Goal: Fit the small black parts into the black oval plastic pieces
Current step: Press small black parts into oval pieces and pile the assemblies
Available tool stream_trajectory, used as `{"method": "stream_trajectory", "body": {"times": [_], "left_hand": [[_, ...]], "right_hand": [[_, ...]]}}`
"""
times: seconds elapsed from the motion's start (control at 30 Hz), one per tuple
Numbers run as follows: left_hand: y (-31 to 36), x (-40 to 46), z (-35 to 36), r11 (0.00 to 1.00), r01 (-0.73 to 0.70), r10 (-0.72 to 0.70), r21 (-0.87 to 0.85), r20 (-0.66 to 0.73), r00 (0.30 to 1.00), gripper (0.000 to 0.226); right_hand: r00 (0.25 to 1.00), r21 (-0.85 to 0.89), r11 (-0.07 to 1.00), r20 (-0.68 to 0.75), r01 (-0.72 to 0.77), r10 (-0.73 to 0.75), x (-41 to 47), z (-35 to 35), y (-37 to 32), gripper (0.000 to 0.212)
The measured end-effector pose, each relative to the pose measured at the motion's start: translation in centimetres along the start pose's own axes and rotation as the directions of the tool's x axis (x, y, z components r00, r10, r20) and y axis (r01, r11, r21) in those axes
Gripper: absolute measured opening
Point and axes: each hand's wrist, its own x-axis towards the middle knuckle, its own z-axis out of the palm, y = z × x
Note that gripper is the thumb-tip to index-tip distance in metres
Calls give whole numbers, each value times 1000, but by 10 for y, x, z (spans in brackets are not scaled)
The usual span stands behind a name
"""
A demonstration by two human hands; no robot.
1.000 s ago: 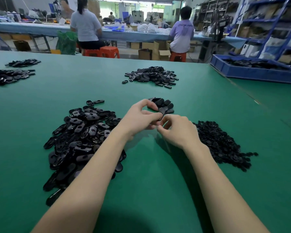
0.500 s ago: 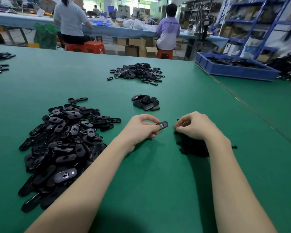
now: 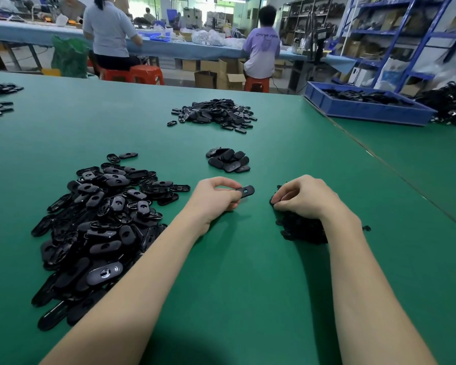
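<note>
To the left of the left hand (image 3: pixel 216 198) lies a big heap of black oval plastic pieces (image 3: pixel 100 222) on the green bench (image 3: pixel 234 285). This hand pinches one black oval plastic piece (image 3: pixel 245 191) at its end. The right hand (image 3: pixel 304 197) curls its fingers into the pile of small black parts (image 3: pixel 298 227) under it; whether it holds one, I cannot tell. The step seems to be picking a part; next it must go into the oval's opening.

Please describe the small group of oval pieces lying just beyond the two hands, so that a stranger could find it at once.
Start from the green table and find the left hand, which pinches one oval piece. Just beyond it lies a small heap of oval pieces. It is far smaller than the big pile at the left and nearer than the far pile.
</note>
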Motion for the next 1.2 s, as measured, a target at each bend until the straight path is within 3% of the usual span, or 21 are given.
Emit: {"method": "stream_trajectory", "body": {"times": [0.87, 0.97, 1.07, 1.2], "left_hand": [[-1, 5, -9, 1000, 20, -20, 20, -7, 1000, 10], [-2, 5, -11, 999, 11, -10, 36, -16, 1000, 10], [-3, 7, -13, 996, -19, 26, 91, -70, 997, 11], [-3, 8, -16, 994, -46, 54, 96, -79, 995, 17]], "right_hand": [[970, 40, 999, -243, 36, -25, 4, 8, 9, 7], [962, 218, 968, -265, 120, -60, 3, 12, 1, 8], [972, 452, 872, -211, 189, -101, 1, 27, -20, 8], [971, 567, 797, -217, 209, -101, -1, 49, -39, 4]]}}
